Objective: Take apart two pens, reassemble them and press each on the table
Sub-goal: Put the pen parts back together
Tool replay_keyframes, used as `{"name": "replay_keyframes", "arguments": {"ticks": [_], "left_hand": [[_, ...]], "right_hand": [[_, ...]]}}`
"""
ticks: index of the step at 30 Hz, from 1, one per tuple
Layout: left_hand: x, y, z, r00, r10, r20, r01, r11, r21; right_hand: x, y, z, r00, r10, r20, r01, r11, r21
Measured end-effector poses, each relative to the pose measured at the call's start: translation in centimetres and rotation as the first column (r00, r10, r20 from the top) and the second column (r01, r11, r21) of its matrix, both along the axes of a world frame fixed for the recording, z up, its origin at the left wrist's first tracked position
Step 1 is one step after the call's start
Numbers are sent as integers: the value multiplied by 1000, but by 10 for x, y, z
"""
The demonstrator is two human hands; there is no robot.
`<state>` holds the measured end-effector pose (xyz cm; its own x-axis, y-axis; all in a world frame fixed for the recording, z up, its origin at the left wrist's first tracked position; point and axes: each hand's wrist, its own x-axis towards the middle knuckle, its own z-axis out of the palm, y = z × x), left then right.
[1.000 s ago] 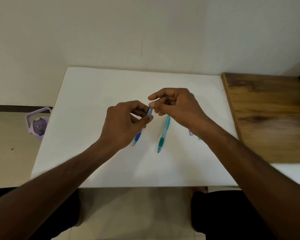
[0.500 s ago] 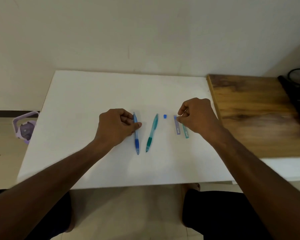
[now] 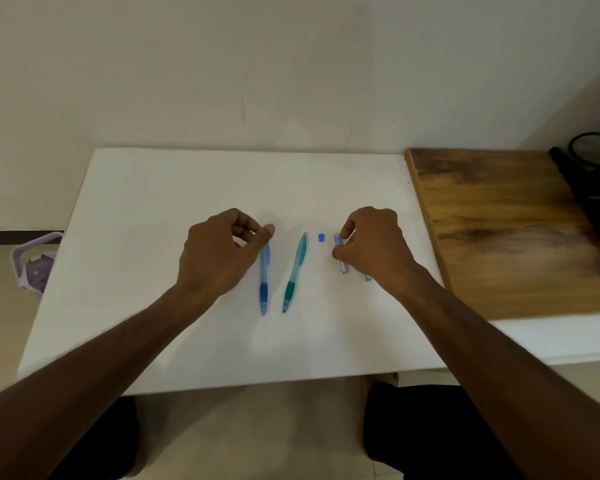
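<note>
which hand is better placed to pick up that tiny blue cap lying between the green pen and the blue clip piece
Probably the right hand: it lies just beside the small blue cap, though its fingers already pinch the blue clip piece. The left hand holds the blue pen, with the green pen in between.

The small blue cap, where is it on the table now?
In the head view, the small blue cap lies alone on the white table, between the green pen and the right hand, touching neither.
</note>
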<state>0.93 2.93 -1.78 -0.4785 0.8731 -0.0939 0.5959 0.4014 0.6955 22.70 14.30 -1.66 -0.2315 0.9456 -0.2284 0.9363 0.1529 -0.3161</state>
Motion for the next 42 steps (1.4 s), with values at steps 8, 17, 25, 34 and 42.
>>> {"name": "replay_keyframes", "arguments": {"ticks": [8, 17, 25, 34, 42], "left_hand": [[13, 1, 18, 963, -254, 90, 243, 963, 115], [14, -3, 17, 912, -157, 379, 107, 983, 150], [11, -1, 16, 949, -149, 276, 98, 977, 192], [3, -15, 11, 964, -205, 172, 177, 970, 166], [1, -13, 14, 969, -202, 140, 179, 971, 161]], "right_hand": [[-9, -7, 29, 893, 42, -448, -97, 990, -100], [-21, -19, 40, 763, 175, -622, -297, 950, -96], [-6, 2, 33, 907, 274, -320, -241, 960, 140], [-14, 3, 8, 956, 269, -120, -262, 962, 72], [-21, -2, 11, 943, 257, -211, -247, 966, 71]]}}
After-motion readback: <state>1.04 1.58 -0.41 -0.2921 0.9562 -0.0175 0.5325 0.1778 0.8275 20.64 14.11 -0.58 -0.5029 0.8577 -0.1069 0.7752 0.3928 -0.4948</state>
